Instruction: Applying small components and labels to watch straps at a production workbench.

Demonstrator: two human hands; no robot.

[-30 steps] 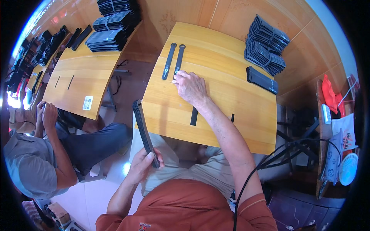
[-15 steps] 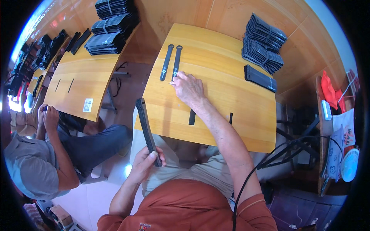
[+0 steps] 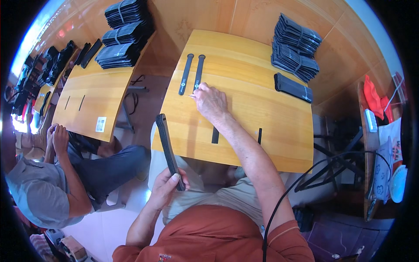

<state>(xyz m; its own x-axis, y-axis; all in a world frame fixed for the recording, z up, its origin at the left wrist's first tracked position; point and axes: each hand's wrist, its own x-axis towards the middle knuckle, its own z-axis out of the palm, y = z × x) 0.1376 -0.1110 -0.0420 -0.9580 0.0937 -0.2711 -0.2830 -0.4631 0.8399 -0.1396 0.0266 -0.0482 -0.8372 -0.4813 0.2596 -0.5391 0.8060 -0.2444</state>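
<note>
Black bundle (image 3: 167, 146) in the left hand (image 3: 166, 187)

The left hand grasps the bundle firmly near its lower end; it is tilted, with upper end to the left, by the near left corner of the yellow tabletop (image 3: 248, 78). On this surface, a left strap (image 3: 186, 74) and a right strap (image 3: 199, 70) lie side by side, slightly apart. The right hand (image 3: 211, 99), fingers bent, is at the lower end of the right strap; whether it pinches, I cannot tell. Near the right edge lies a folded stack (image 3: 293, 88).
</note>
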